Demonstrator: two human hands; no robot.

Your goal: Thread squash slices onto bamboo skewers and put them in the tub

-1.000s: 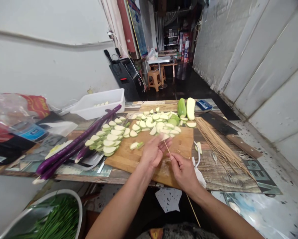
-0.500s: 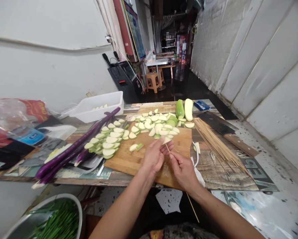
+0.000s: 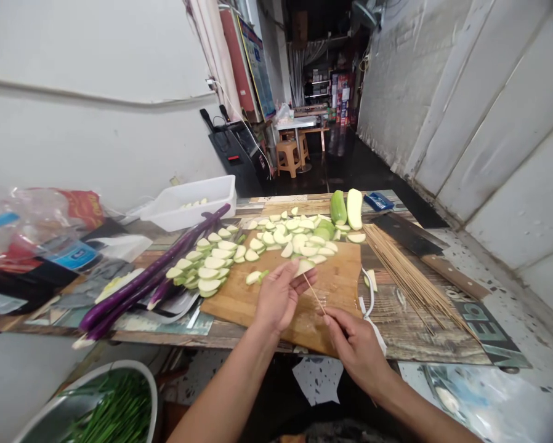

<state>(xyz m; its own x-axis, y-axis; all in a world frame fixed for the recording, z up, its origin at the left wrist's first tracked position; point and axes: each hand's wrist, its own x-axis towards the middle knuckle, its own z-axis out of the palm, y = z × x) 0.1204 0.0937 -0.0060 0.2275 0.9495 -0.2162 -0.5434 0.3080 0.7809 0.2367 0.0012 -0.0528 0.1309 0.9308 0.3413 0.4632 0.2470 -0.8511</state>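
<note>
My left hand point(image 3: 275, 296) pinches a pale green-edged zucchini slice point(image 3: 303, 267) above the wooden cutting board point(image 3: 234, 307). In my right hand point(image 3: 356, 339), closed fingers grip a thin bamboo skewer point(image 3: 315, 295). Its upper end meets the slice at my left fingers; whether it has pierced the slice I cannot tell. Loose zucchini slices point(image 3: 283, 237) lie over the far part of the board. Another heap of slices point(image 3: 209, 272) sits at the board's left side. A bundle of bamboo skewers point(image 3: 406, 277) rests on the table to the right.
A cleaver point(image 3: 408, 232) lies beyond the skewers, near two zucchini pieces point(image 3: 354, 209). Long purple eggplants point(image 3: 151, 271) stretch along the left, before a white plastic tub point(image 3: 191, 200). Below the table edge stands a metal bowl point(image 3: 153, 384) of green stalks.
My right hand has slid down the skewer, away from my left hand, so more skewer shows between them. The view has tilted up slightly and shifted left.
</note>
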